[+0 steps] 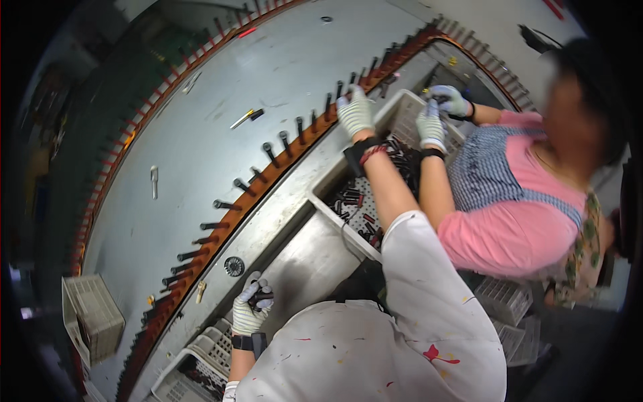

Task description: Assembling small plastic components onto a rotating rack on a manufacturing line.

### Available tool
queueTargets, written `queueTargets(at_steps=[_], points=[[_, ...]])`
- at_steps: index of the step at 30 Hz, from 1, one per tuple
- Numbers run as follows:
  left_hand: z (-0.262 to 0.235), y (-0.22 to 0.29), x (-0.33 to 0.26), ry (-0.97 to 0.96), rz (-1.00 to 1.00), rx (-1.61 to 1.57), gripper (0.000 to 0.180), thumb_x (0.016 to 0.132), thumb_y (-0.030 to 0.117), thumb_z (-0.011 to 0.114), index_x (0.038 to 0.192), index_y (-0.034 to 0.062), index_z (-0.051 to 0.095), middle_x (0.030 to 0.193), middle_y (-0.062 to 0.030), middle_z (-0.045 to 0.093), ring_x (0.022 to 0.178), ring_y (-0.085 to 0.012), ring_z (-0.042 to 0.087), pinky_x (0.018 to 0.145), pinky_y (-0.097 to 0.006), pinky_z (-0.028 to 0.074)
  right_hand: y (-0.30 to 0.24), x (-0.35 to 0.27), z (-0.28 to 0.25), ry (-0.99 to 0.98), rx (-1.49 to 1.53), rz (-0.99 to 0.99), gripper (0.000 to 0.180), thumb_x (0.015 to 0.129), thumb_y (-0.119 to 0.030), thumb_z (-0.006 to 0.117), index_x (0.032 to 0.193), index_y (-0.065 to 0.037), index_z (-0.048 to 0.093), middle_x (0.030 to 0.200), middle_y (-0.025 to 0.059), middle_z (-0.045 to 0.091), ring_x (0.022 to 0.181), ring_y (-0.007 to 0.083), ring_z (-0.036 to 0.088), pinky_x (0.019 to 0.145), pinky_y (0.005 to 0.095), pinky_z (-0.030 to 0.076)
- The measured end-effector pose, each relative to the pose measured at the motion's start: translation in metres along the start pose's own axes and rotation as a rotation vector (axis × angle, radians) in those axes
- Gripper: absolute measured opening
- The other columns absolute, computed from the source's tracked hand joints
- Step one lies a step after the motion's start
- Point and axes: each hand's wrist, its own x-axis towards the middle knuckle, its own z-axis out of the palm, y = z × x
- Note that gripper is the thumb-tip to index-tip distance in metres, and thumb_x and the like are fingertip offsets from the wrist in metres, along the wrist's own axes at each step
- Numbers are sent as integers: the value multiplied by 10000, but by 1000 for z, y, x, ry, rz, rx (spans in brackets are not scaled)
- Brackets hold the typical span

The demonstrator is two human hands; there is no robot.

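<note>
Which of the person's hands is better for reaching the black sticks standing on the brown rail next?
Probably the right hand: it is right up at the brown rail, beside some black sticks. The left hand is apart from the rail and holds a dark piece.

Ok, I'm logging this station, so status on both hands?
Left hand holding small dark parts. Right hand at the row of dark pegs. Co-worker's hands close on its right.

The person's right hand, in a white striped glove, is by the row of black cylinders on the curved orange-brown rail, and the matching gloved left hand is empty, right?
Not quite: the head view shows the gloved left hand holding at least one small dark part. The right hand is indeed by the black cylinders on the curved rail.
</note>
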Motion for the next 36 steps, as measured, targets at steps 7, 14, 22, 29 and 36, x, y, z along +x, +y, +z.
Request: queueTargets(at_steps=[7, 14, 22, 29, 36], points=[[30, 22, 7, -208, 112, -8, 259, 876, 43, 552, 1132, 44, 514, 969, -85, 568, 824, -169, 555, 487, -214, 419, -115, -204, -70, -1001, 376, -174, 330, 880, -282, 510, 1051, -17, 609, 1003, 187, 623, 804, 282, 649, 711, 373, 522], [86, -6, -13, -81, 480, 686, 397, 848, 109, 599, 1219, 69, 463, 1009, -65, 557, 877, -134, 545, 606, -195, 437, -162, -298, -93, -1101, 1101, 763, 328, 886, -189, 574, 1144, 13, 556, 897, 114, 659, 753, 210, 654, 615, 321, 552], [56, -3, -1, -60, 544, 1023, 353, 861, 80, 568, 1203, 66, 483, 1005, -67, 565, 868, -145, 552, 711, -249, 458, -174, -313, -125, -945, 701, 510, 247, 736, -180, 724, 892, 1, 661, 732, 90, 668, 569, 149, 631, 524, 263, 505], [33, -4, -8, -143, 311, 771, 427, 876, 122, 580, 1265, 42, 425, 951, -103, 586, 772, -141, 562, 562, -208, 428, -174, -298, -148, -731, 759, 414, 271, 815, -234, 662, 991, -32, 617, 896, 59, 637, 838, 145, 585, 732, 281, 472], [-6, -2, -19, -38, 190, 562, 380, 904, 181, 566, 1219, 14, 434, 924, -106, 576, 726, -137, 553, 499, -206, 421, -125, -204, -139, -415, 923, 527, 184, 874, -180, 619, 1006, -53, 606, 856, 37, 614, 769, 115, 590, 655, 212, 493]])
